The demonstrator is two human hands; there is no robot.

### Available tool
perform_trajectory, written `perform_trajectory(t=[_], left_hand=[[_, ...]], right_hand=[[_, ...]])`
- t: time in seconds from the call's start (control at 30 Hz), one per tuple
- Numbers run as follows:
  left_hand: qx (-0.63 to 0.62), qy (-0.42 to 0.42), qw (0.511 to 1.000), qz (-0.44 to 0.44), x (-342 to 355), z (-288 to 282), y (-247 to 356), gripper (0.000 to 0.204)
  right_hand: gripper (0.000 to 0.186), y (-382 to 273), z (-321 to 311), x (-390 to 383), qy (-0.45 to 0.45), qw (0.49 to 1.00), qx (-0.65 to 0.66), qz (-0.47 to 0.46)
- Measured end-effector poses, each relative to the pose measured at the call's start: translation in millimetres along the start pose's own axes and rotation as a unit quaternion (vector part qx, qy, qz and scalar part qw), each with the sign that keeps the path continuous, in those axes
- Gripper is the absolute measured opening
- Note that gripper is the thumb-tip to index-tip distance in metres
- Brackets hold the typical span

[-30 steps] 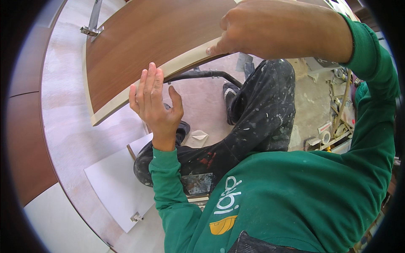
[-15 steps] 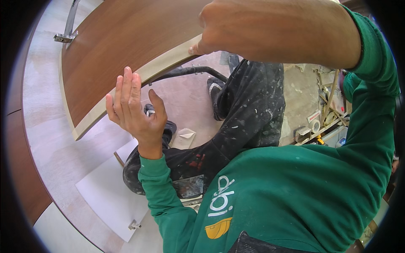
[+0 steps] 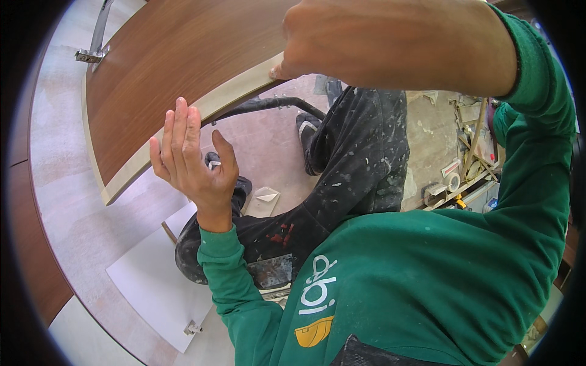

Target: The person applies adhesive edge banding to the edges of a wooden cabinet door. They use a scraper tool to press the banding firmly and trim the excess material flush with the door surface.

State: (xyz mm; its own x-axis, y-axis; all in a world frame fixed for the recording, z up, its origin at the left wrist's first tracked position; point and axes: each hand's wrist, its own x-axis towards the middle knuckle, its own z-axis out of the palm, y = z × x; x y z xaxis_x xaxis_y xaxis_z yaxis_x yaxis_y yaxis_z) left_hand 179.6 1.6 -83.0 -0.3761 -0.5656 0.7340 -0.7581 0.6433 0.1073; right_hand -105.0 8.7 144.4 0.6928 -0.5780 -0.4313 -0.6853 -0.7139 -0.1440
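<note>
The left hand (image 3: 198, 165) is spread flat, fingers (image 3: 179, 131) straight at the pale edge (image 3: 239, 87) of the brown panel (image 3: 177, 79) just beyond it; the right hand (image 3: 326, 46) touches this edge too, but whether it grips, I cannot say.

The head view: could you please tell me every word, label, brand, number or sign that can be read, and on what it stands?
Green top: white lettering, legible but not copied here, next to a yellow emblem.
Red-and-white piece: any print is too small to read.
Brown panel: no text shows.
</note>
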Motion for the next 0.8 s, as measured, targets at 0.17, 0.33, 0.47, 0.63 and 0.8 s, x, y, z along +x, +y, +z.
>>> perform_trajectory(t=[0.17,0.33,0.47,0.63,0.8], left_hand=[[-0.002,0.004,1.000,-0.001,-0.1,0.3,1.0,0.042],[-0.006,0.006,1.000,-0.004,-2.2,2.3,-0.8,0.041],[-0.005,0.005,1.000,-0.004,-1.0,1.9,0.1,0.041],[-0.011,0.007,1.000,-0.003,-1.6,2.0,0.4,0.042],[-0.014,-0.003,1.000,-0.019,-1.0,-4.9,5.5,0.043]], right_hand=[[0.014,-0.2,-2.6,-2.1,-0.003,1.000,0.008,-0.007],[0.016,-2.9,-9.3,-0.9,-0.010,1.000,0.017,-0.022],[0.018,-2.4,-13.6,-0.7,-0.027,0.999,0.016,-0.030],[0.018,-4.8,-8.8,-4.4,-0.002,0.999,-0.007,-0.037],[0.021,-6.2,-32.2,13.9,-0.146,0.989,0.029,0.021]])
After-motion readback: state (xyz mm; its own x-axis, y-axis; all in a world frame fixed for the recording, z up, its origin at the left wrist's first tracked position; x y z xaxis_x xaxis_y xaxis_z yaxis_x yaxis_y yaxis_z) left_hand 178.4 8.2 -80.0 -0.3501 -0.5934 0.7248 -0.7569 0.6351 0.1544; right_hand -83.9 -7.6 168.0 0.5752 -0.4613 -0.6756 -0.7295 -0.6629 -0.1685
